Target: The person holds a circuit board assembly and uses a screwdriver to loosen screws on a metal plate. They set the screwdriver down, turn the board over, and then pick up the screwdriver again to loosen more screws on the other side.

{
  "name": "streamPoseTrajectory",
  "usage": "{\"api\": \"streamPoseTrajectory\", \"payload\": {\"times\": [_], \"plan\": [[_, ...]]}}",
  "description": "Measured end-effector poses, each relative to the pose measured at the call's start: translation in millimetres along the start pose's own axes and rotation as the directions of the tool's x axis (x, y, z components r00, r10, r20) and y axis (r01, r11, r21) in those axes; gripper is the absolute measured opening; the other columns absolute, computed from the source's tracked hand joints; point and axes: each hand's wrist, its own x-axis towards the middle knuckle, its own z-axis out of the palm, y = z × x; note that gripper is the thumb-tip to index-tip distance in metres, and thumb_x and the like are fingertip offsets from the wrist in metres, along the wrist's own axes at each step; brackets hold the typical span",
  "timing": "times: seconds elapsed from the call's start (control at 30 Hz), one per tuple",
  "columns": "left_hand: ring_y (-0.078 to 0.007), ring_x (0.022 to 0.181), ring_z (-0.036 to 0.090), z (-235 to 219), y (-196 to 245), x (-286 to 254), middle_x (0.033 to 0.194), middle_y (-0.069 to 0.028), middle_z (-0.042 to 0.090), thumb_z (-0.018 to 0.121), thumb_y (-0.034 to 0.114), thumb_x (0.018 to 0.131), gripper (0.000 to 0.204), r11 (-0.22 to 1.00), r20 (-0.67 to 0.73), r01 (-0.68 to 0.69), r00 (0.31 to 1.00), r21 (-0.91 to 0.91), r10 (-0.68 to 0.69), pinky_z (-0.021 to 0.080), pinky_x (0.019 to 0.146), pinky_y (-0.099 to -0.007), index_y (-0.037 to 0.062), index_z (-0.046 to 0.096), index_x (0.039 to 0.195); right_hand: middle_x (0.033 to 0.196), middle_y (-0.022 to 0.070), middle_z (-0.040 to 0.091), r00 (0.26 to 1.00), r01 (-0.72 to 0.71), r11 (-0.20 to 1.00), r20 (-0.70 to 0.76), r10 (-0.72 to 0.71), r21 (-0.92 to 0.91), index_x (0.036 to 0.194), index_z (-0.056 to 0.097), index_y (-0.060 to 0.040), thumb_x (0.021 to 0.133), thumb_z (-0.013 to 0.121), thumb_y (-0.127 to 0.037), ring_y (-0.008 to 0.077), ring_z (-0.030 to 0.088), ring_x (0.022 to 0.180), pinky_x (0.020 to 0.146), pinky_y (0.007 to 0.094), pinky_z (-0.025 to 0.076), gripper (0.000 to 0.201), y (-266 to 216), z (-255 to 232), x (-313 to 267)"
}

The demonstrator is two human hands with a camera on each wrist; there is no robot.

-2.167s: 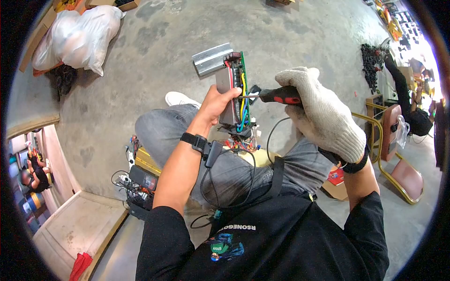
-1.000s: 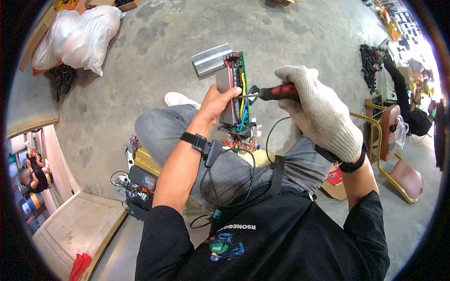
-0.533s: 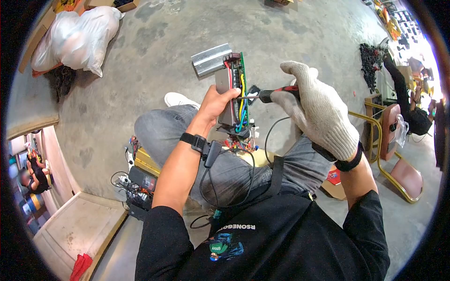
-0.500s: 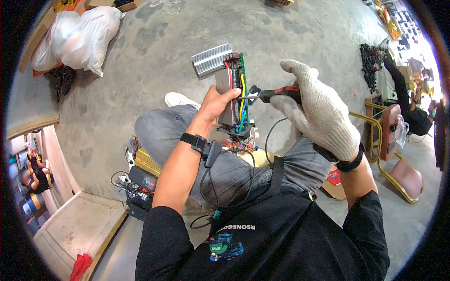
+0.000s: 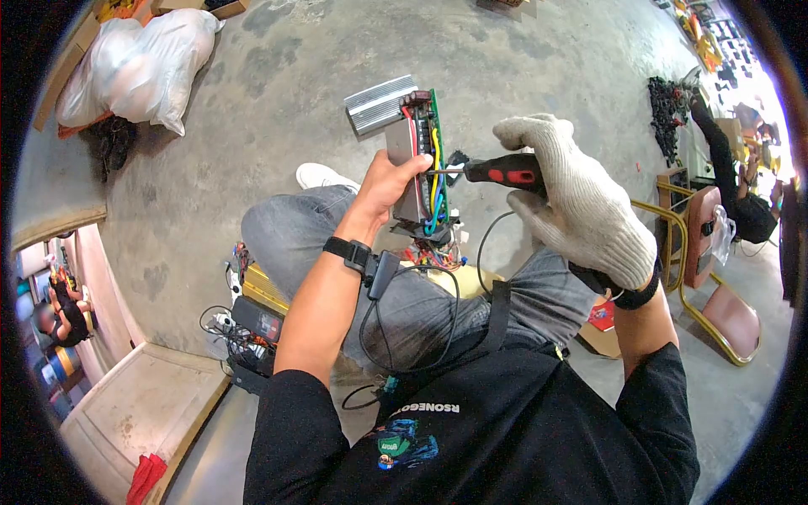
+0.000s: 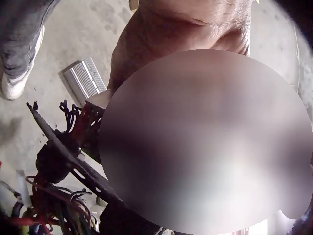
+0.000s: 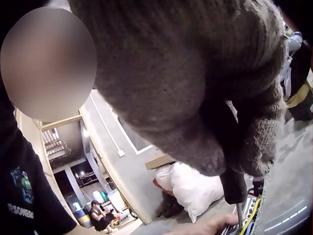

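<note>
In the head view my bare left hand (image 5: pixel 383 187) grips a long metal-cased electronic unit (image 5: pixel 404 143), thumb over its open side, where a green board and red, yellow and blue wires show. My gloved right hand (image 5: pixel 585 202) holds a black and red screwdriver (image 5: pixel 509 172) by its handle. The shaft points left into the unit beside my left thumb; its tip is hidden. In the right wrist view the gloved fingers wrap the screwdriver (image 7: pixel 233 188). A blurred patch covers much of the left wrist view, with dark wiring (image 6: pixel 54 156) beside it.
A finned metal heatsink (image 5: pixel 380 105) lies on the floor behind the unit. Loose wires (image 5: pixel 433 255) hang near my crossed legs. More electronic parts (image 5: pixel 252 320) lie left of my knee, a chair (image 5: pixel 728 320) stands right, and a white sack (image 5: pixel 139 67) is at back left.
The gloved fingers have shifted around the screwdriver handle, which has turned so that its red patch faces up. The right hand has moved slightly down and right; the left hand keeps its grip.
</note>
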Motion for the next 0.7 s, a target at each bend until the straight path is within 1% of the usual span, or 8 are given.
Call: {"api": "streamPoseTrajectory", "payload": {"times": [0.07,0.13,0.23,0.43,0.47,0.53,0.67,0.7], "plan": [[-0.0146,0.085,0.070,-1,0,0,0.100,-0.0088,0.073,0.076,0.025,0.088,0.038,1.000,0.013,0.003,1.000,0.005,-0.003,0.057,0.074,-0.0322,-0.0025,0.069,0.113,0.114,0.0172,0.068,0.996,0.079,0.996,0.033,-0.078,-0.036,0.135,0.051,-0.0061,0.089,0.072,-0.011,0.0350,0.071,0.104,0.095,0.0462,0.051,0.050,-2,0,0],[-0.0144,0.085,0.070,-1,0,2,0.100,-0.0087,0.073,0.076,0.025,0.088,0.038,1.000,0.024,0.005,1.000,0.012,-0.005,0.057,0.074,-0.0321,-0.0023,0.069,0.113,0.120,0.0189,0.064,0.974,-0.219,0.975,0.051,0.220,-0.037,0.134,0.051,-0.0056,0.088,0.073,-0.011,0.0360,0.069,0.108,0.093,0.0465,0.052,0.051,-12,4,2],[-0.0141,0.084,0.070,0,1,3,0.100,-0.0085,0.073,0.076,0.024,0.088,0.037,0.999,0.046,-0.033,0.998,0.023,0.032,0.057,0.073,-0.0320,-0.0017,0.069,0.113,0.121,0.0186,0.064,0.956,-0.292,0.956,0.031,0.293,-0.021,0.134,0.052,-0.0057,0.088,0.072,-0.009,0.0356,0.068,0.109,0.094,0.0467,0.052,0.050,-13,5,3],[-0.0140,0.084,0.070,-1,-1,3,0.100,-0.0084,0.073,0.076,0.024,0.089,0.035,1.000,0.028,-0.007,1.000,0.002,0.007,0.057,0.073,-0.0312,-0.0014,0.069,0.113,0.111,0.0185,0.068,0.995,0.096,0.995,0.000,-0.096,-0.031,0.135,0.051,-0.0052,0.090,0.075,-0.018,0.0347,0.072,0.098,0.094,0.0457,0.050,0.052,4,4,0],[-0.0142,0.084,0.070,-1,-1,3,0.100,-0.0083,0.073,0.076,0.024,0.089,0.035,1.000,0.026,0.011,1.000,0.002,-0.011,0.058,0.073,-0.0310,-0.0014,0.069,0.113,0.111,0.0185,0.068,0.995,0.095,0.995,0.000,-0.095,-0.033,0.135,0.051,-0.0052,0.090,0.075,-0.018,0.0347,0.072,0.098,0.094,0.0457,0.050,0.052,1,5,1],[-0.0143,0.084,0.070,-1,-1,2,0.099,-0.0082,0.073,0.076,0.024,0.089,0.035,1.000,0.023,0.031,0.999,0.004,-0.031,0.058,0.074,-0.0309,-0.0013,0.069,0.112,0.119,0.0190,0.061,0.945,-0.319,0.947,0.066,0.320,-0.028,0.137,0.051,-0.0074,0.086,0.077,-0.009,0.0393,0.068,0.106,0.087,0.0413,0.055,0.058,-10,6,3],[-0.0144,0.087,0.069,-3,1,1,0.100,-0.0069,0.071,0.077,0.028,0.088,0.042,1.000,0.054,0.022,0.998,0.011,-0.022,0.056,0.077,-0.0309,-0.0014,0.066,0.116,0.120,0.0175,0.064,0.971,-0.231,0.970,0.071,0.226,0.071,0.132,0.053,-0.0062,0.088,0.074,-0.010,0.0338,0.067,0.111,0.096,0.0462,0.048,0.049,-9,-1,-2],[-0.0141,0.091,0.067,-4,3,1,0.103,-0.0061,0.070,0.079,0.032,0.088,0.049,0.999,0.083,0.046,0.995,0.015,-0.047,0.055,0.082,-0.0306,-0.0014,0.063,0.121,0.115,0.0169,0.066,0.997,-0.073,0.997,0.025,0.073,0.000,0.132,0.053,-0.0062,0.089,0.074,-0.015,0.0337,0.069,0.105,0.095,0.0459,0.048,0.049,-3,-1,-2]]}}
